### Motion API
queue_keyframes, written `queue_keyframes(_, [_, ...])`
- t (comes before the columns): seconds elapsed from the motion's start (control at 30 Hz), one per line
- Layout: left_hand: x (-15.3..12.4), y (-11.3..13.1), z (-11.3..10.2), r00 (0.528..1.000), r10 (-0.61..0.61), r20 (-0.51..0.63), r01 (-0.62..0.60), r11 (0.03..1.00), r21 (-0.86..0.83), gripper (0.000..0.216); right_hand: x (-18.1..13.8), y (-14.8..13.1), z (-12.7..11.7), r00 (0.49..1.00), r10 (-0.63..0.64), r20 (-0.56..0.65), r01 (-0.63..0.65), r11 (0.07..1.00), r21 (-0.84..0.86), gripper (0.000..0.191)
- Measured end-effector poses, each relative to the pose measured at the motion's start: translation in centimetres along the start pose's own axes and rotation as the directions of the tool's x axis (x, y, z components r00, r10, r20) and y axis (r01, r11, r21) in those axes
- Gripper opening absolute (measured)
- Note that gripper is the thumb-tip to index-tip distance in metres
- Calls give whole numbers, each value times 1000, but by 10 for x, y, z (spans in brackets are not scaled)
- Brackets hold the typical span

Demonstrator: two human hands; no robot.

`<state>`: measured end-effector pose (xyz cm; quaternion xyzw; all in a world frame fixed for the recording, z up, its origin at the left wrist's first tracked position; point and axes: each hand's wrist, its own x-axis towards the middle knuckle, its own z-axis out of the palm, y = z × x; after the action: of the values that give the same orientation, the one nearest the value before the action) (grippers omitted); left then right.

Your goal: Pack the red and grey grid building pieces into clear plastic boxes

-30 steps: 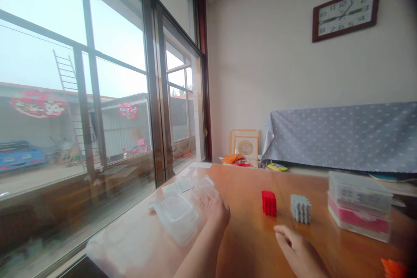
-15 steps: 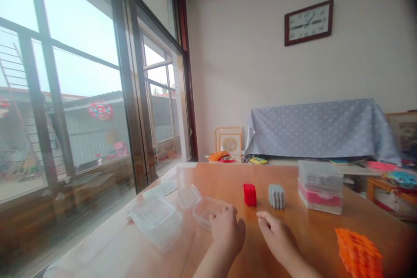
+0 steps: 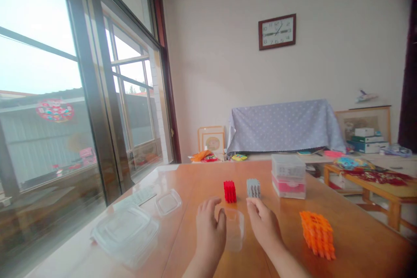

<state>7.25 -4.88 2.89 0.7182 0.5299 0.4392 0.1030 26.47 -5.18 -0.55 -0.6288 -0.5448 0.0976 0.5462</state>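
Note:
My left hand is over the wooden table, fingers curved and thumb held apart. A clear plastic container sits just right of its thumb, between my two hands; whether either hand touches it I cannot tell. My right hand is on the container's other side, fingers loosely bent, with nothing visible in them. Beyond the hands stand a red block of interlocked plastic pieces and a grey one. The grey block is just past my right fingertips. A larger orange block lies farther right.
On the left side of the table are a large clear container with a lid and a small clear lid. A clear box with a pink section stands at the back right. Tall windows run along the left.
The view has turned right. The clear container has moved right, from beyond my left hand to between both hands. My left hand has shifted to its left side.

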Motion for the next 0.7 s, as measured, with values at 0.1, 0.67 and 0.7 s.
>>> queue_keyframes(0.1, [13, -33, -3, 990, -133, -37, 136, 986, 96, 42, -4, -10, -1, 999, -38, -18, 39, 998, 39, 38])
queue_keyframes(0.67, [2, -9, 14, 842, -285, 457, 505, 715, -484, 67, 19, 4, -37, 986, 89, -141, -81, 995, 60, 40])
queue_keyframes(0.7, [10, -14, 14, 845, -296, 445, 504, 719, -479, 65, 20, 5, -39, 984, 101, -145, -92, 994, 66, 41])
